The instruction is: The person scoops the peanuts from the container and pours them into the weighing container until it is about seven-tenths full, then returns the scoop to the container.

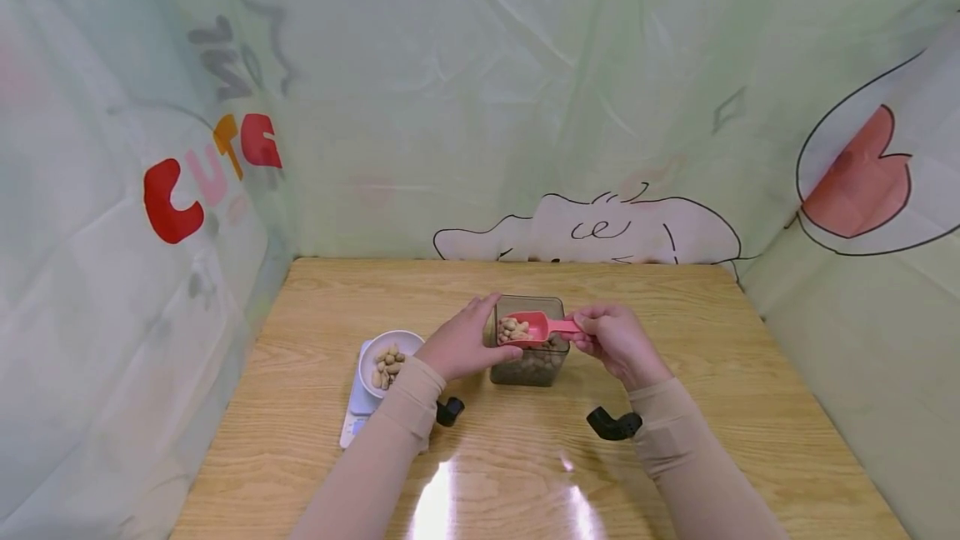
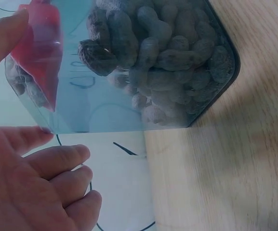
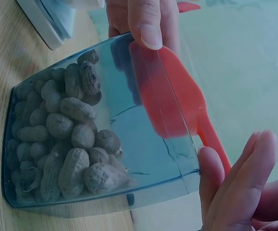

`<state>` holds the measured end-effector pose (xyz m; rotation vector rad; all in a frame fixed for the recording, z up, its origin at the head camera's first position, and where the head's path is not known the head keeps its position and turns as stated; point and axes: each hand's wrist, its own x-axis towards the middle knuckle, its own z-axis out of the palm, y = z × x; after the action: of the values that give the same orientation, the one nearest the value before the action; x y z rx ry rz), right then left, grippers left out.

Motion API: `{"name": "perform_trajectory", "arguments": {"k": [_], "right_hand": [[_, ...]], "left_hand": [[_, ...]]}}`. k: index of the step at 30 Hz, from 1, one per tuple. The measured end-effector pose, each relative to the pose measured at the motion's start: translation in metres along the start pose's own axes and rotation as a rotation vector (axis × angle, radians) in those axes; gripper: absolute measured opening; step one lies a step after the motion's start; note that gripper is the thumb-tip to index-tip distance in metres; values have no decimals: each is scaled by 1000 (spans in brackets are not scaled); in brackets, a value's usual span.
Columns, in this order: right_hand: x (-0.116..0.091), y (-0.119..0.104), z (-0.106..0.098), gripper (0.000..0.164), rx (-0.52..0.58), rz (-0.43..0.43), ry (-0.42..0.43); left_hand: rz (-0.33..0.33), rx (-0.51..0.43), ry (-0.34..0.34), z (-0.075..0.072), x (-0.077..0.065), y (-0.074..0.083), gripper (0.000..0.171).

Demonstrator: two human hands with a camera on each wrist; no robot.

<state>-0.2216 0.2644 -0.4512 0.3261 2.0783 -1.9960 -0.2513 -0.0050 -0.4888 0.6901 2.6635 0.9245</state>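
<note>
A clear, dark-tinted plastic container stands on the table, partly filled with unshelled peanuts. My left hand holds it at the left of its rim, thumb at the near side and index finger reaching toward the back. The left wrist view shows the other fingers loosely bent beside the wall. With thumb and fingers my right hand pinches the handle of a red scoop. The scoop lies level within the container's mouth, above the heap, with several peanuts in its bowl.
Left of the container, a white bowl with peanuts sits on a white kitchen scale, partly hidden by the left forearm. Black camera mounts jut from the wrists. Printed curtains enclose the wooden table.
</note>
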Motion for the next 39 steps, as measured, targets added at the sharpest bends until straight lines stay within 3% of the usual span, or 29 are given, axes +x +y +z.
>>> {"name": "perform_trajectory", "arguments": {"k": [17,25,39], "right_hand": [[-4,-6,-1,42,74,-5,-36],[-4,-10,8,40,110,-19,-59],[0,-10,44,34,77,-29,-94]], "left_hand": [[68,123,75,2,-8,2,106],[53,210,107,-3,-16,-4,112],[-8,148,186,-28,-50,-14,109]]}}
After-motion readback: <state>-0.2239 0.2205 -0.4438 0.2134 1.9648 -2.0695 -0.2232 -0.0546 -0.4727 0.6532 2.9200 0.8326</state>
